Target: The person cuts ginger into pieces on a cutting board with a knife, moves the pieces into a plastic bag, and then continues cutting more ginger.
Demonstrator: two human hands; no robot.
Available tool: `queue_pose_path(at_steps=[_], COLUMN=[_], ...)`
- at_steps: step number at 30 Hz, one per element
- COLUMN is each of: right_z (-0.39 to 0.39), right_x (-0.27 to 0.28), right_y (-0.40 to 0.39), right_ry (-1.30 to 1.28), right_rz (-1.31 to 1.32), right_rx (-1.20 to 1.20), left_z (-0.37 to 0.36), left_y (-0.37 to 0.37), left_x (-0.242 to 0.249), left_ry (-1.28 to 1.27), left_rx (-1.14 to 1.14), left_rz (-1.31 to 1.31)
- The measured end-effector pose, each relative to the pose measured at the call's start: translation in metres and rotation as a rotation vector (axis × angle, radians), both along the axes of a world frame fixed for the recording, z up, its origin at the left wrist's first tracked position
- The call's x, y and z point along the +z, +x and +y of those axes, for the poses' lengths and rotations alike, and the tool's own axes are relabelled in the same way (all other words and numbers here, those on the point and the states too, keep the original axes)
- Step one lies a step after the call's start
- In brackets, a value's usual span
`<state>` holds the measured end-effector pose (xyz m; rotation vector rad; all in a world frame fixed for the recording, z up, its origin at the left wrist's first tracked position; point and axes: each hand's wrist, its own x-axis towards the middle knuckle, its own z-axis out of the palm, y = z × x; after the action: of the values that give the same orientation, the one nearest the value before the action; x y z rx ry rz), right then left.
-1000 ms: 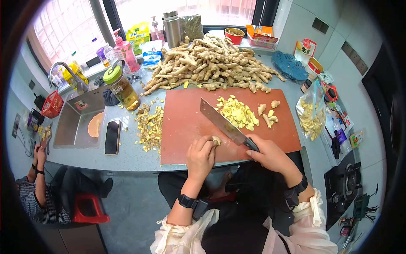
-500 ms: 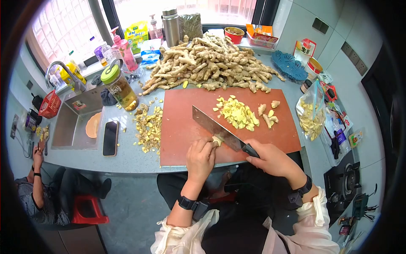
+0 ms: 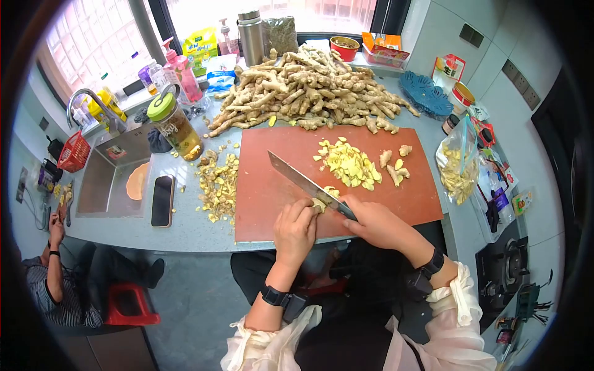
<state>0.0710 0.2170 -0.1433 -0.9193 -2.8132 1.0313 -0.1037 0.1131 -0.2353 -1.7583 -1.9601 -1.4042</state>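
Near the front edge of the red cutting board, my left hand has its fingers curled on a small piece of ginger. My right hand is wrapped round the handle of a cleaver, whose blade slants up to the left beside that piece. A few pale slices show just beyond the blade. Farther back on the board lie a heap of yellow ginger slices and several small unpeeled pieces to its right.
A big pile of whole ginger is behind the board. Scraps, a phone and a green-lidded jar are left of it; a bag of ginger is right. Another person sits at far left by the sink.
My right hand has moved a little left with the cleaver, and the blade has shifted left. Slices now show behind the blade. My left hand stays nearly in place.
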Motion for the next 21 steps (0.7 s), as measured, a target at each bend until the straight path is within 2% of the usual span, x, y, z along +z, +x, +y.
queue_pose_path(at_steps=[8,10,11,13,19,21], right_z=[-0.005,-0.006,-0.007,-0.009,-0.009,-0.005], right_x=[0.033,0.038,0.034,0.023,0.028,0.011], right_y=[0.032,0.031,0.032,0.034,0.034,0.037], right_ry=[-0.193,-0.338,-0.337,-0.197,-0.145,-0.093], right_rz=[-0.058,-0.132,-0.132,0.040,-0.018,0.032], right_rx=[-0.097,-0.199,-0.199,-0.116,-0.084,-0.066], left_z=[0.000,-0.001,0.000,0.000,0.000,0.000], left_y=[0.001,0.001,0.001,0.001,0.000,0.000], left_x=[0.000,0.000,0.000,-0.001,-0.003,-0.001], left_ry=[-0.013,-0.005,-0.005,-0.003,0.005,0.008], left_rx=[-0.001,-0.004,-0.004,0.008,0.005,0.005], left_rz=[-0.021,-0.027,-0.026,-0.002,-0.009,-0.011])
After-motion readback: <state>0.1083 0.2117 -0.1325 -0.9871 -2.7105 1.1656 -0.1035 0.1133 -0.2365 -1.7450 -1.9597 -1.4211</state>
